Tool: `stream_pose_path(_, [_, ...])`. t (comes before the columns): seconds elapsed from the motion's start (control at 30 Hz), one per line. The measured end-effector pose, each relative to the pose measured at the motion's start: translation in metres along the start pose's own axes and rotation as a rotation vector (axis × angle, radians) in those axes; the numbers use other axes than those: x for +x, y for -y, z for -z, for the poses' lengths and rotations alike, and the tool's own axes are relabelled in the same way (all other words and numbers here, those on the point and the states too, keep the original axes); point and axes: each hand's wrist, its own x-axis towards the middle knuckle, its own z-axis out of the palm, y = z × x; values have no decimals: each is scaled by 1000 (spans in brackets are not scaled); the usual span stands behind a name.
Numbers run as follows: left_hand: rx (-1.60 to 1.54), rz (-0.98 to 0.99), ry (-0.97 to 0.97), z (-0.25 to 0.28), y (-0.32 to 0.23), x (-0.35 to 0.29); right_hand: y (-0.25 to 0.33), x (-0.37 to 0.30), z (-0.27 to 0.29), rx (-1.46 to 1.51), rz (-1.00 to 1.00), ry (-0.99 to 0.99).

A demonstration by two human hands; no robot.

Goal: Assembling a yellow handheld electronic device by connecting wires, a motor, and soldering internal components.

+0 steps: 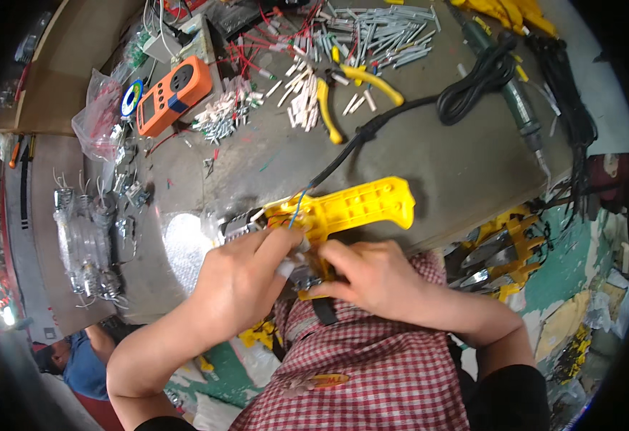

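A yellow plastic tool housing (368, 205), a half shell with ribs inside and a handle, lies at the table's near edge, its handle pointing right. A black power cable (339, 159) runs to it from the upper right, and a blue wire (296, 208) shows at its middle. My left hand (239, 276) is closed over the housing's middle beside the wires; its fingertips are partly hidden, so what it pinches is unclear. My right hand (372, 279) grips the lower part of the housing, thumb and forefinger close together. Metal parts show dimly between the hands.
Yellow-handled pliers (323, 111) lie beyond the housing. An orange multimeter (174, 95), piles of white ceramic pieces (304, 97) and metal rods (390, 32) stand farther back. A soldering iron (519, 108) lies right; clear-wrapped coils (85, 237) left. A person (85, 359) is at lower left.
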Motion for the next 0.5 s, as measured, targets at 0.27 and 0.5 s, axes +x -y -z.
stream_pose_path(0.27, [184, -5, -368, -38, -20, -24, -58, 39, 118, -408, 22, -398])
stream_pose_path(0.5, [158, -229, -449, -67, -29, -16, -75, 66, 105, -502, 237, -115])
